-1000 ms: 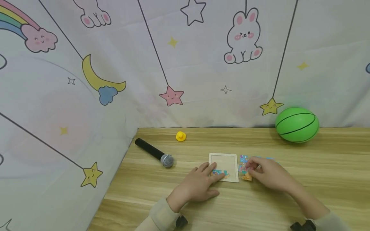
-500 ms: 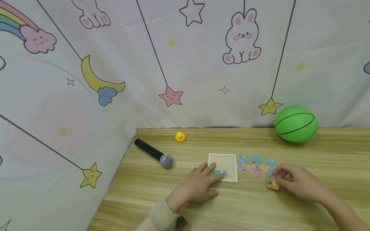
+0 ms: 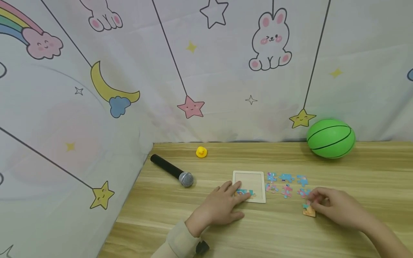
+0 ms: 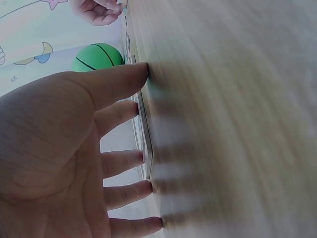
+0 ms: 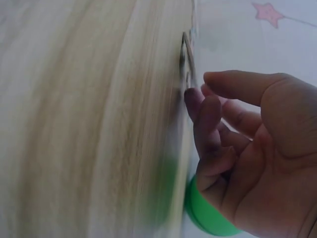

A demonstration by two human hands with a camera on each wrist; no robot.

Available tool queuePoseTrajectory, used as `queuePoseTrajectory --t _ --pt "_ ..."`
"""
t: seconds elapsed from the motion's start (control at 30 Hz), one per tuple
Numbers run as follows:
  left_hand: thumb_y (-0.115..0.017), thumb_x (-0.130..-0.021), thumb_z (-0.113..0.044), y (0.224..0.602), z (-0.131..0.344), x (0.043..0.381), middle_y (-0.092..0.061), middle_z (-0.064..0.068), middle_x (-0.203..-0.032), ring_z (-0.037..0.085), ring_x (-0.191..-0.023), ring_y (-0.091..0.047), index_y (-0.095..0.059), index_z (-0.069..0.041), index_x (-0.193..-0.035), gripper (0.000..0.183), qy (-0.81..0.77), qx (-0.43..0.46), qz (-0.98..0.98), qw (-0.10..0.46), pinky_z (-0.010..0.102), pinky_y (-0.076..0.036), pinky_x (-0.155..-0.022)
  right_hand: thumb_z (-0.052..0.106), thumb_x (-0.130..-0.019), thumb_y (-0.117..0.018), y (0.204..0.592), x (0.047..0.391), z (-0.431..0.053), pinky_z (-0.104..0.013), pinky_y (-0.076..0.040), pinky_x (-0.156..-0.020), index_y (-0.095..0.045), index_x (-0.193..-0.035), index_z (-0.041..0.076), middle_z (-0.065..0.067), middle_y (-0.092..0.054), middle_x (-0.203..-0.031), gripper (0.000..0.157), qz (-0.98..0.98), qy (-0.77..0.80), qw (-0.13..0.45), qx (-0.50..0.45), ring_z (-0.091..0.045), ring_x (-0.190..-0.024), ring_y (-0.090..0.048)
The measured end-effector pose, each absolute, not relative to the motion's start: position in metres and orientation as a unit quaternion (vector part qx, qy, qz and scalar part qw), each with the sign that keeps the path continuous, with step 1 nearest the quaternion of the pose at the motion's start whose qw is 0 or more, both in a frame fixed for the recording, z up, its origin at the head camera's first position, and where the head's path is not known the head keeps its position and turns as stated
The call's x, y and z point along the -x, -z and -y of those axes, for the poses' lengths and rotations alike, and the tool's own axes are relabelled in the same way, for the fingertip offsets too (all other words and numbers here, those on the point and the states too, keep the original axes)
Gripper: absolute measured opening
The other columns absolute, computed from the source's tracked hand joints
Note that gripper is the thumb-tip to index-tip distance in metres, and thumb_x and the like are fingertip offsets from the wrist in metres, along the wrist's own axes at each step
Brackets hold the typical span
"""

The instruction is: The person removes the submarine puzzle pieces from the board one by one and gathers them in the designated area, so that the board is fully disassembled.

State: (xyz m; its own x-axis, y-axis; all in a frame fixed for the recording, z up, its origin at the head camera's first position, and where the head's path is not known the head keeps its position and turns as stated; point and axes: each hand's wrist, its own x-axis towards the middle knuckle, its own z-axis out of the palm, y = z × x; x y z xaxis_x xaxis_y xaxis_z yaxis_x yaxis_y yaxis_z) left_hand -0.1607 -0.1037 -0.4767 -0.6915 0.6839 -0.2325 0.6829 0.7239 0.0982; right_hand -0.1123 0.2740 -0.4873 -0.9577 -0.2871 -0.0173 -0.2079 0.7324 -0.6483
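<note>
My left hand [image 3: 222, 206] lies with fingers spread over the lower left of a square wooden puzzle tray [image 3: 264, 188], its fingertips on the tray and on the joined puzzle pieces [image 3: 241, 192] in the bottom row. In the left wrist view the left fingers [image 4: 124, 161] are straight, tips down at the tray's edge. Right of the tray, my right hand [image 3: 335, 206] pinches an orange and teal puzzle piece [image 3: 309, 210] between thumb and finger. Seen from the right wrist, that piece [image 5: 189, 54] shows edge-on and tilted. Loose pink and blue puzzle pieces [image 3: 286, 190] lie in two rows beside the tray.
A black microphone [image 3: 171, 170] with a silver head lies at the left of the wooden table [image 3: 274, 236]. Behind it sits a small yellow rubber duck [image 3: 201, 152]. At the back right a green ball [image 3: 330, 139] rests near the printed cloth wall [image 3: 222, 79].
My right hand has moved right, away from the tray, carrying the orange and teal puzzle piece, and then slightly toward me. The rows of loose pieces have come into view. My left hand stays put.
</note>
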Motion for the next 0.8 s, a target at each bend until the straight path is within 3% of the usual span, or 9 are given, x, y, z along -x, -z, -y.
queuePoseTrajectory --t 0.27,0.57,0.8 --pt "-0.058 -0.103 -0.055 0.476 0.103 0.161 -0.026 0.008 -0.170 0.036 -0.153 -0.028 -0.037 -0.039 -0.162 0.064 -0.004 -0.372 -0.919 0.128 0.059 -0.038 -0.114 0.030 -0.095 -0.078 0.485 0.112 -0.275 -0.025 -0.046 -0.065 -0.071 -0.100 0.021 0.016 -0.064 -0.085 0.012 -0.939 0.322 0.036 0.118 0.001 -0.070 -0.055" --pt "-0.058 -0.102 -0.057 0.480 0.106 0.160 -0.025 0.008 -0.170 0.035 -0.153 -0.029 -0.037 -0.040 -0.162 0.065 -0.011 -0.368 -0.922 0.117 0.058 -0.038 -0.114 0.027 -0.097 -0.075 0.485 0.115 -0.271 -0.025 -0.044 -0.059 -0.071 -0.106 0.017 0.010 -0.065 -0.088 0.014 -0.926 0.351 0.068 0.120 -0.002 -0.062 -0.053" --pt "-0.061 -0.101 -0.055 0.476 0.114 0.161 -0.023 0.009 -0.171 0.036 -0.152 -0.030 -0.039 -0.039 -0.161 0.066 -0.029 -0.344 -0.932 0.115 0.061 -0.035 -0.115 0.023 -0.096 -0.076 0.487 0.114 -0.268 -0.025 -0.044 -0.061 -0.073 -0.107 0.019 0.014 -0.064 -0.085 0.012 -0.928 0.344 0.056 0.128 -0.001 -0.062 -0.052"
